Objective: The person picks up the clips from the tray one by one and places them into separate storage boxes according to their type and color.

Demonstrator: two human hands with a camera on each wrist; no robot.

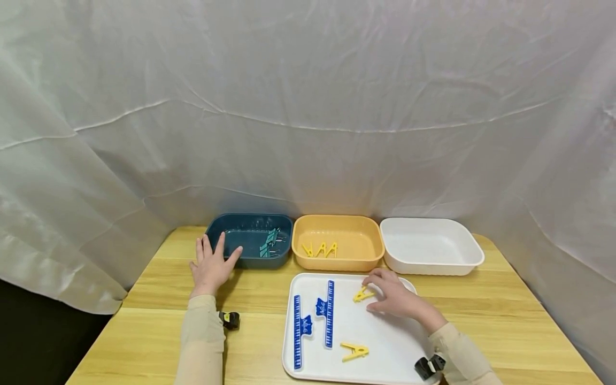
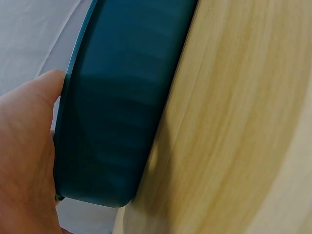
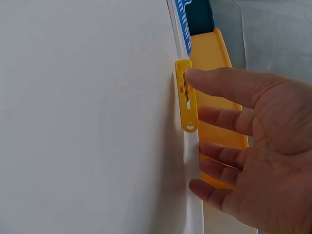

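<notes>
My left hand [image 1: 210, 267] reaches over the left front corner of the dark teal bin [image 1: 250, 263], its fingers spread. In the left wrist view, the thumb [image 2: 51, 85] lies right at the bin's rim. Over the back of the white tray [image 1: 385, 342], my right hand [image 1: 397, 297] is around a yellow clothespin [image 1: 363, 294], with thumb and fingers apart. The right wrist view shows the thumb overlapping that clothespin [image 3: 186, 97]. Another yellow clothespin [image 1: 355, 351] lies toward the tray's front. Two blue clips with long ruled bars [image 1: 297, 331] [image 1: 329, 315] lie on its left half.
Teal clips with metal wire parts [image 1: 270, 243] lie in the teal bin. Beside it, a yellow bin [image 1: 338, 263] holds three yellow clothespins [image 1: 321, 249]. A white bin [image 1: 433, 266] stands at the right. Behind the wooden table [image 1: 260, 299] hangs a pale curtain [image 1: 308, 107].
</notes>
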